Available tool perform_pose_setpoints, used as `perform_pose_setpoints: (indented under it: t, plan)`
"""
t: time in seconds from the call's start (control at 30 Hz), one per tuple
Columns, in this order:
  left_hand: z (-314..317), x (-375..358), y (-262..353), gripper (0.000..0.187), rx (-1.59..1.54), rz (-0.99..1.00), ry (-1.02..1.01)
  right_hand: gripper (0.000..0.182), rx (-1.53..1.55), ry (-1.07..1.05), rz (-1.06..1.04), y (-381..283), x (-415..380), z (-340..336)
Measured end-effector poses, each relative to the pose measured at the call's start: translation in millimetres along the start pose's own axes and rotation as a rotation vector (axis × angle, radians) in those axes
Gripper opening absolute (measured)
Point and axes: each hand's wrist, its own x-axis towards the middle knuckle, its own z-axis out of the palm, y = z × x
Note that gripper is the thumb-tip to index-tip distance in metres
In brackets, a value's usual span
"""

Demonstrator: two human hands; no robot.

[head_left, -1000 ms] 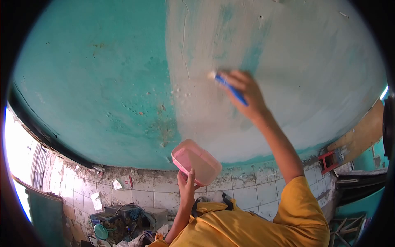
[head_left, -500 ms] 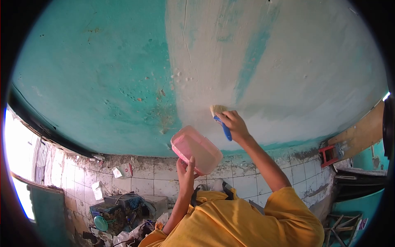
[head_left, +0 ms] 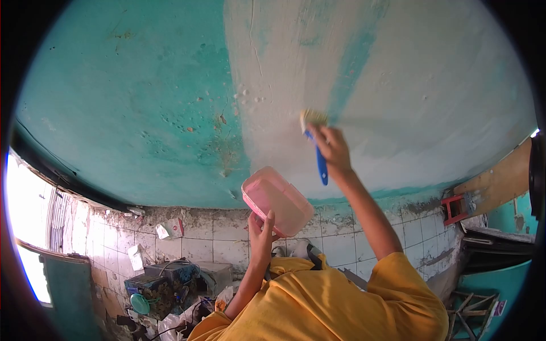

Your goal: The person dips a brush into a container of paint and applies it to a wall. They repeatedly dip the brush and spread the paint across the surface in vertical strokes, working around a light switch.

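Observation:
My right hand (head_left: 333, 149) is closed on a paintbrush (head_left: 322, 162) with a blue handle and pale bristles. The bristles are at the wall (head_left: 273, 128), just below a teal streak within the whitish coat. Uncoated teal paint, blistered in spots, covers the wall's left part. In my left hand (head_left: 261, 232) is a pink plastic tub (head_left: 277, 202), gripped by its lower left side and tilted. Pinkish-white stuff shows inside it; how much it holds I cannot tell.
White floor tiles (head_left: 230, 253) run along the wall's foot. Cluttered, dirty equipment (head_left: 165, 284) and plastic bags stand at lower left. A red stool (head_left: 454, 209) is at the right, above a metal frame (head_left: 472, 312).
My right hand has moved up the wall with the brush, and the brush handle now points more steeply down. The tub has shifted slightly up and right in view.

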Motion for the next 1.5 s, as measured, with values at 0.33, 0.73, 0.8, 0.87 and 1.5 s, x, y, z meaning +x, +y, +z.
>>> perform_pose_setpoints:
  t: [0.33, 0.73, 0.8, 0.87, 1.5]
  plan:
    - [-4, 1, 3, 0.079, 0.011, 0.026, 0.044, 0.043, 0.072, -0.053, 0.046, 13, 53, -43]
    - [-4, -1, 6, 0.077, 0.012, 0.029, 0.057, 0.044, 0.147, -0.270, 0.090, -6, -68, 38]
    - [-5, 0, 6, 0.077, -0.013, 0.039, 0.052, 0.043, 0.189, -0.367, 0.121, -3, -76, 42]
    - [-5, 0, 8, 0.078, -0.011, 0.040, 0.054, 0.041, 0.231, -0.386, 0.096, 1, -55, 28]
    - [-1, 3, 4, 0.075, 0.006, 0.074, 0.062, 0.034, 0.353, -0.272, 0.345, -21, -83, 34]
